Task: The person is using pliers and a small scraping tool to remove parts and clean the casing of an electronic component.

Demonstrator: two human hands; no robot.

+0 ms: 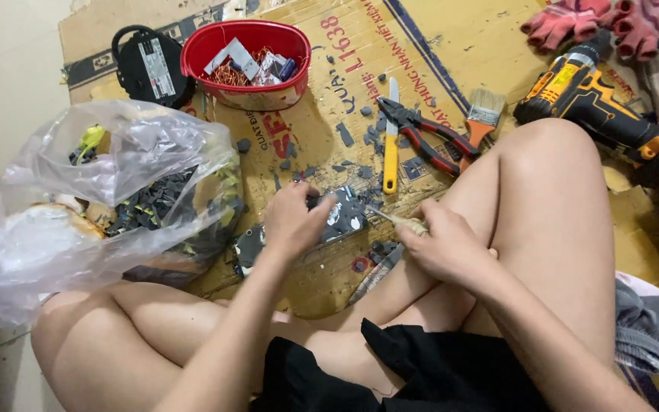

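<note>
Circuit board (341, 216), dark and partly stripped, lies on the cardboard (451, 46) below the yellow knife (391, 152), left hand (291, 221) pressing it, right hand (440, 244) gripping a thin tool (390, 219); many grey chips (360, 141) already lie above it.

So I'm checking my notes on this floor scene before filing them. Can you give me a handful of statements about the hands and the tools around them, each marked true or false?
1. The left hand presses on a dark flat part lying on the cardboard. True.
2. The right hand holds the red-handled pliers. False: the pliers lie on the cardboard beyond the hands; the right hand grips a thin tool with a pale handle.
3. The red bowl is empty. False: it holds copper-coloured wire and small parts.
4. A yellow-handled knife lies beside the pliers. True.
5. The paintbrush sits inside the plastic bag. False: it lies on the cardboard near the cordless drill; the clear bag holds dark scraps.
</note>
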